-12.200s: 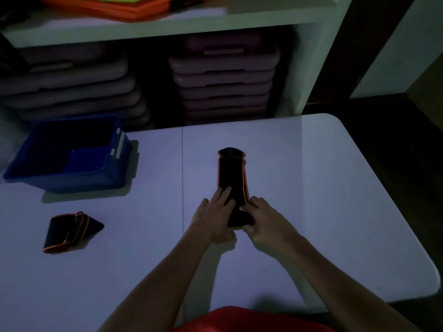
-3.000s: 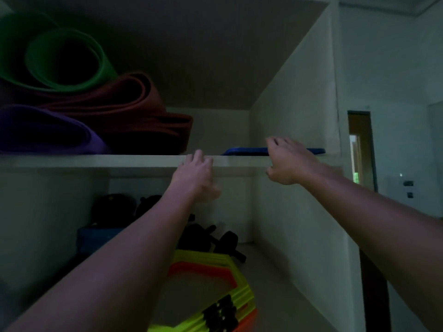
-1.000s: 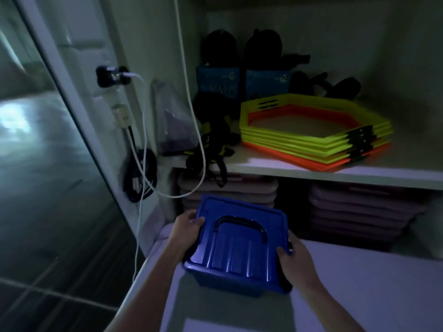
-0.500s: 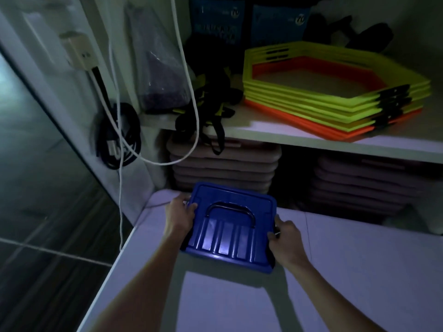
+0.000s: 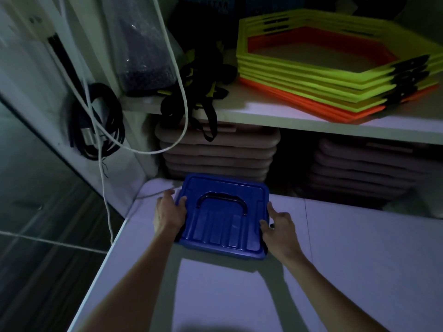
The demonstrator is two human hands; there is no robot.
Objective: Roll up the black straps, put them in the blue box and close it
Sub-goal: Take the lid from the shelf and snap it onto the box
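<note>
Blue plastic lid (image 5: 223, 218) sits on the blue box (image 5: 215, 252) at the table's (image 5: 335, 271) far left corner, my left hand (image 5: 169, 215) and right hand (image 5: 279, 227) clasping opposite edges (straps unseen), I judge to seat it.

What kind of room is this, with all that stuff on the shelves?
Probably a storage corner for fitness or sports gear. On the shelf lies a stack of yellow and orange hexagonal rings, below it stacks of pinkish flat platforms, and black straps hang over the shelf edge.
</note>
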